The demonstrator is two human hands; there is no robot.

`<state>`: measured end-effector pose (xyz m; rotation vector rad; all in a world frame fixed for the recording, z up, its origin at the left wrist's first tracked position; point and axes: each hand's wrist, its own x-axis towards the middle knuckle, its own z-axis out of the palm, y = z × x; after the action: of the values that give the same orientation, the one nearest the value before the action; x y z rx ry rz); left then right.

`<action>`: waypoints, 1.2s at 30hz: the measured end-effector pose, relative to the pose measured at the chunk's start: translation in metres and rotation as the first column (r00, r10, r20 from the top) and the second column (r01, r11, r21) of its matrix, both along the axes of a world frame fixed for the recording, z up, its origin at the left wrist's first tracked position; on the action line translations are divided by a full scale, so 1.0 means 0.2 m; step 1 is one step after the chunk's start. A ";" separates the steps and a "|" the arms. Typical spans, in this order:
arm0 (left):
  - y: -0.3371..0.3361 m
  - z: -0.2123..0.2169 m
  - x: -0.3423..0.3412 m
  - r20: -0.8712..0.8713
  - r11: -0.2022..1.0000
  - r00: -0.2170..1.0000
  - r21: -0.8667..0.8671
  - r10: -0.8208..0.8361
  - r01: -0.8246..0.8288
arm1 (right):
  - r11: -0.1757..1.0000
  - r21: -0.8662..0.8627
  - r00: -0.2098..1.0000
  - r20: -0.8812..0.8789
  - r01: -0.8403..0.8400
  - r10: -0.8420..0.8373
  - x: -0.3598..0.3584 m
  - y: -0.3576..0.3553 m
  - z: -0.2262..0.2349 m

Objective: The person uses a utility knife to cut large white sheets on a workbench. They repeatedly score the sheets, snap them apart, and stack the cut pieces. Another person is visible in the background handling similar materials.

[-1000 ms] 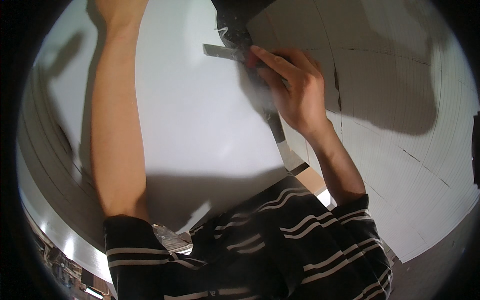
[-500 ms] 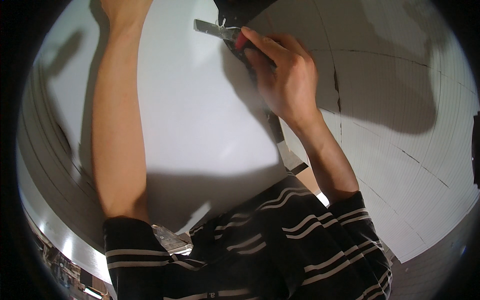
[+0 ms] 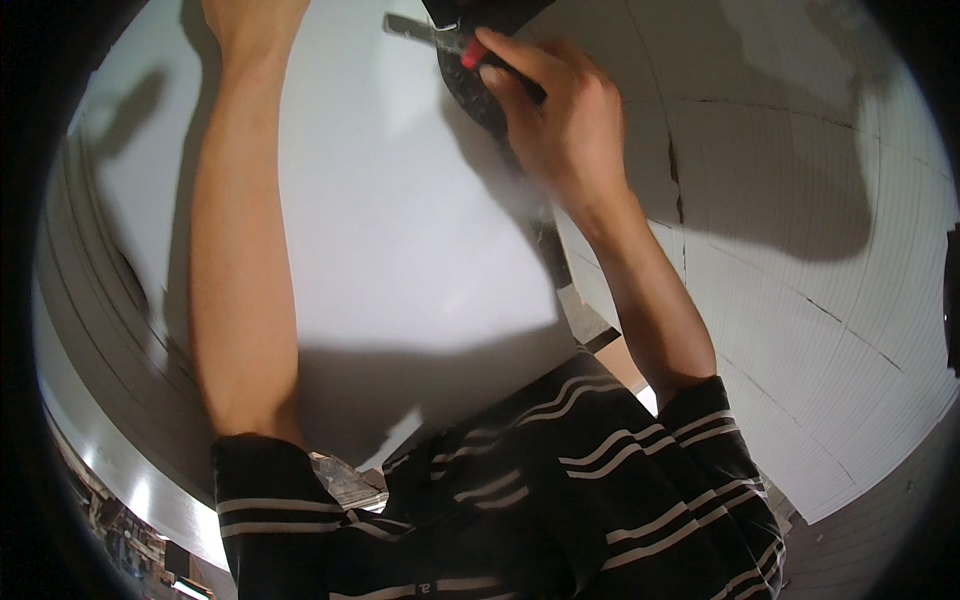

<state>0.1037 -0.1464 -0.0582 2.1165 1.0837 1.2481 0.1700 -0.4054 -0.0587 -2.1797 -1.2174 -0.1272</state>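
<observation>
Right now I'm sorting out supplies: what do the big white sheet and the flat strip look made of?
White sheet: smooth, matte, rigid board, perhaps plastic or foam; even, dull surface. Flat strip by the right hand: grey, faintly shiny, likely a metal ruler.

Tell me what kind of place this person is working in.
Probably a building site or a room under renovation. A large white panel stands against a wall of pale ribbed blocks with open cracks, and the right hand holds a metal-bladed tool to the panel's upper edge.
</observation>
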 end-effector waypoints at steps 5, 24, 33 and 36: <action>-0.01 -0.01 -0.01 -0.031 0.999 0.999 -0.035 0.019 -0.020 | 0.999 -0.036 0.999 -0.025 -0.023 0.022 -0.04 -0.10 0.05; -0.07 0.04 -0.06 0.099 0.997 0.993 -0.054 0.066 -0.061 | 0.998 -0.006 0.996 0.061 -0.070 0.070 0.11 0.17 0.02; -0.07 0.01 -0.07 0.126 0.981 0.992 -0.195 0.025 0.000 | 0.995 -0.044 0.995 0.015 -0.094 0.095 0.24 0.56 0.06; -0.08 0.00 -0.07 0.092 0.963 0.996 -0.268 0.015 0.010 | 0.998 -0.045 0.992 0.115 -0.051 0.056 0.30 0.71 0.01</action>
<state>0.0904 -0.1622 -0.0574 1.8374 1.1442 1.1187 0.2300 -0.2633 -0.0559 -2.1998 -1.3537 -0.2109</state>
